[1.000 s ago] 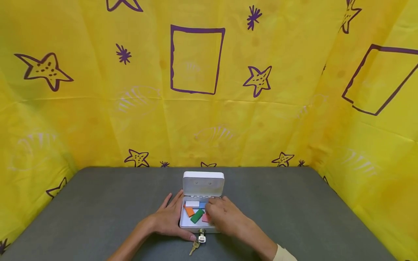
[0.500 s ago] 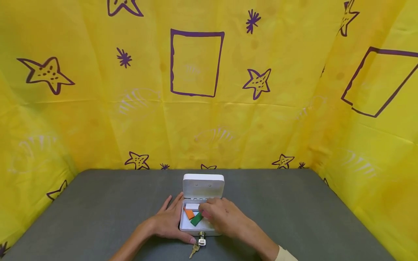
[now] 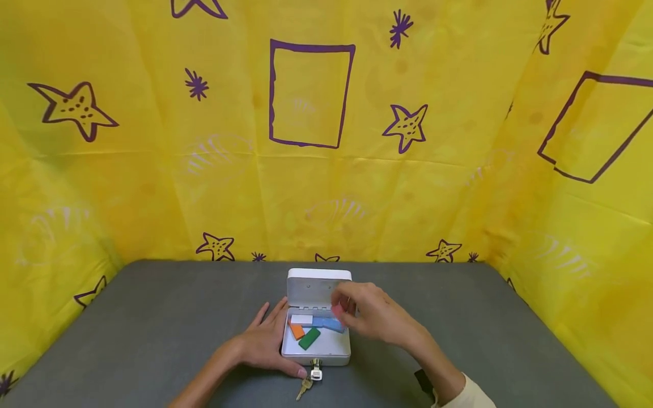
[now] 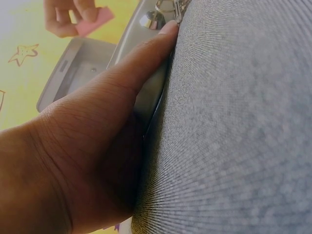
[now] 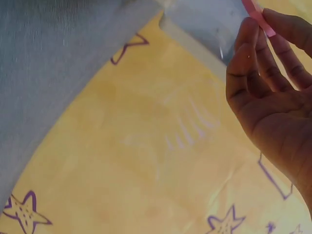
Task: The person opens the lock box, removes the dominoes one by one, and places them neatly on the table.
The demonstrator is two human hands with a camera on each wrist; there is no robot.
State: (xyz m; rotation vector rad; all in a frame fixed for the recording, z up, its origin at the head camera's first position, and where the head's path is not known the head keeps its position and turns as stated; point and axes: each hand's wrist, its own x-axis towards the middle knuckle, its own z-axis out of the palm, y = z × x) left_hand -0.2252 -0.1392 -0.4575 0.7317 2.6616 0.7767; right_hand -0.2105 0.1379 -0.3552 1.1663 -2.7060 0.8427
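Observation:
A small white metal cash box (image 3: pixel 296 360) stands with its lid (image 3: pixel 313 294) raised. My left hand (image 3: pixel 260 343) rests along the box's left side, fingers straight and thumb by the front lock. Above the back right corner, my right hand (image 3: pixel 374 311) pinches a pink rectangular block (image 5: pixel 263 22) between thumb and fingers. Inside the box lie a white block (image 3: pixel 301 319), blue blocks (image 3: pixel 331 324), an orange block (image 3: pixel 297 331) and a green block (image 3: pixel 309 339). The white and blue ones line the back wall; orange and green lie at angles.
A key (image 3: pixel 316 373) sits in the front lock, and a second key (image 3: pixel 304 387) hangs from it onto the grey tabletop (image 3: pixel 178 317). Yellow cloth (image 3: pixel 306 198) with purple drawings rises behind the table and at both sides.
The right hand has picked the pink block up from the box's right part and lifted it up and back. The blue blocks now show. The left hand has stayed in place.

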